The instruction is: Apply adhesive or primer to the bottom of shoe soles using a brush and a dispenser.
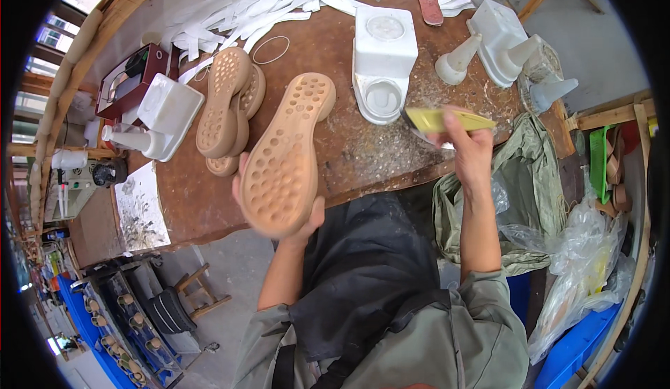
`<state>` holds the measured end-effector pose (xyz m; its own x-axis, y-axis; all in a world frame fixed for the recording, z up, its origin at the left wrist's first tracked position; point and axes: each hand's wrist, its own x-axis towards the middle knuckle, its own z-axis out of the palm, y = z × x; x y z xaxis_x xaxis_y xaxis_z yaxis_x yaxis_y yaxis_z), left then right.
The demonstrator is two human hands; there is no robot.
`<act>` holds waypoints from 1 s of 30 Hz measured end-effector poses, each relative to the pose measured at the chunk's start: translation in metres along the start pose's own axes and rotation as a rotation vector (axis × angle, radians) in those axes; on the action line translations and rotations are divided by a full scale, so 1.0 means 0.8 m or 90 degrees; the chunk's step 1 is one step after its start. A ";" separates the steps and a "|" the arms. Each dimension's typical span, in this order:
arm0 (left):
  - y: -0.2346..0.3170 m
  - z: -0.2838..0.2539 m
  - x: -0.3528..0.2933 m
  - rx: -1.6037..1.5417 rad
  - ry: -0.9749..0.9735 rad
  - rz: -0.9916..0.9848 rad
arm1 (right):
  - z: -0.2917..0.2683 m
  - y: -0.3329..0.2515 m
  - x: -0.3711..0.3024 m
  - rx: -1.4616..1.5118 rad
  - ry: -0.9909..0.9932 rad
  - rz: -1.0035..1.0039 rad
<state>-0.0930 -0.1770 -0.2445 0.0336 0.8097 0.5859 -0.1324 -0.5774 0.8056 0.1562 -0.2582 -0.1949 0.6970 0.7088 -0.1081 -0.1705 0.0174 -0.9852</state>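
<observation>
While my left hand (pixel 306 227) is holding the tan sole (pixel 289 155) by its broad near end, the sole's long axis is running away from me, leaning slightly right. Well to its right, my right hand (pixel 466 144) is pinching a yellow brush-like tool (pixel 424 119), its dark tip pointing left beside the white container (pixel 384 57).

One head-worn fisheye looks down on nearby hands (pixel 469 149) and table (pixel 209 211).
</observation>
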 end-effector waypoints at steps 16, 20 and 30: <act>-0.033 0.010 0.019 0.278 -0.182 0.028 | 0.037 0.041 0.054 -0.339 -0.082 -0.241; -0.039 0.024 0.018 0.340 -0.192 0.113 | 0.037 0.045 0.056 -0.364 -0.083 -0.209; -0.054 0.012 0.009 0.405 -0.203 0.201 | 0.025 0.032 0.065 -0.072 -0.066 0.042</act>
<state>-0.0773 -0.1474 -0.2741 0.3845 0.5829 0.7158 0.4074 -0.8030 0.4350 0.1739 -0.2066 -0.2234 0.6104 0.7749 -0.1640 -0.1297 -0.1064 -0.9858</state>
